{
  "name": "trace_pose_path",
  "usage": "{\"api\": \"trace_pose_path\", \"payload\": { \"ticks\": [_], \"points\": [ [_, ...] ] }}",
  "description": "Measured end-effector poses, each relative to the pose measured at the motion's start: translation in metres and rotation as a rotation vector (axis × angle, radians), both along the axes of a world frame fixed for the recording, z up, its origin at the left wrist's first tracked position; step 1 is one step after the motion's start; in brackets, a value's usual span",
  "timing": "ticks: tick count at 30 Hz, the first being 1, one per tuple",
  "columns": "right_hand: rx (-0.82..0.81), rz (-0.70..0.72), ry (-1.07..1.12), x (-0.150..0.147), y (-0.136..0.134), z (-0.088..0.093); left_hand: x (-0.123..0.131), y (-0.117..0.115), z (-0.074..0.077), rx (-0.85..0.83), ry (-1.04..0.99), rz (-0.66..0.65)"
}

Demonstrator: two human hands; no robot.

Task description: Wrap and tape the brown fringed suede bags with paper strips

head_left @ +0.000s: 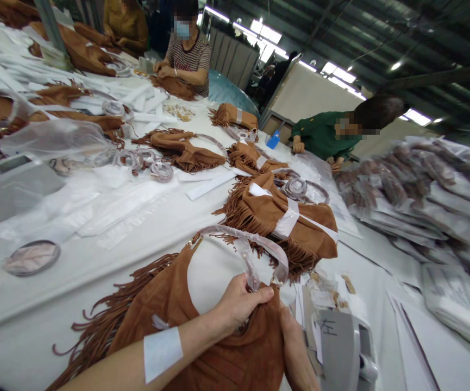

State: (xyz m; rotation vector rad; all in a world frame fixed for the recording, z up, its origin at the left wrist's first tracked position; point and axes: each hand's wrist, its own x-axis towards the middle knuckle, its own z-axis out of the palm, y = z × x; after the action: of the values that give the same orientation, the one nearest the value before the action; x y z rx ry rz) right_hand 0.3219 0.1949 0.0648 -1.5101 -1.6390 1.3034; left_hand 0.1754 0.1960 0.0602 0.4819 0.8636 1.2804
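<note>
A brown suede handbag (222,353) with long fringe along its left side lies close in front of me. Its handle (273,247) arches over the opening and is wrapped in clear film. My left hand (238,304) grips the bag's upper edge near the right end of the handle, thumb on top. A pale sticker (162,353) is on the left forearm. Against the bag's right side rests my right hand (294,342), holding that edge; its fingers are mostly hidden behind the suede.
Another fringed bag (300,222), banded in white, lies just beyond. A grey tape dispenser (336,347) stands at right. Wrapped goods (422,184) are piled at far right. A round film-wrapped piece (33,258) lies left. Co-workers (188,57) work across the table.
</note>
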Motion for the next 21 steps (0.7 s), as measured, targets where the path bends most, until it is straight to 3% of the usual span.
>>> {"api": "trace_pose_path", "payload": {
  "ticks": [4, 8, 10, 13, 15, 17, 21],
  "points": [
    [-0.1, 0.021, -0.124, -0.002, -0.019, 0.006, 0.0, 0.0, -0.02, -0.105, 0.057, -0.158],
    [-0.079, 0.005, -0.109, -0.007, -0.023, 0.007, -0.004, 0.002, -0.027, -0.203, 0.171, -0.179],
    [-0.044, -0.001, -0.112, -0.008, -0.023, 0.006, -0.01, 0.006, -0.026, -0.244, 0.195, -0.304],
    [-0.01, 0.018, -0.139, -0.008, -0.023, 0.005, -0.019, 0.013, -0.023, -0.337, 0.107, -0.594],
    [0.026, 0.026, -0.162, -0.008, -0.023, 0.004, -0.022, 0.017, -0.024, -0.359, 0.081, -0.696],
    [0.071, 0.036, -0.189, -0.007, -0.024, 0.004, -0.022, 0.018, -0.026, -0.35, 0.099, -0.707],
    [0.164, 0.07, -0.246, -0.006, -0.026, 0.004, -0.017, 0.019, -0.022, -0.317, 0.174, -0.596]
  ]
}}
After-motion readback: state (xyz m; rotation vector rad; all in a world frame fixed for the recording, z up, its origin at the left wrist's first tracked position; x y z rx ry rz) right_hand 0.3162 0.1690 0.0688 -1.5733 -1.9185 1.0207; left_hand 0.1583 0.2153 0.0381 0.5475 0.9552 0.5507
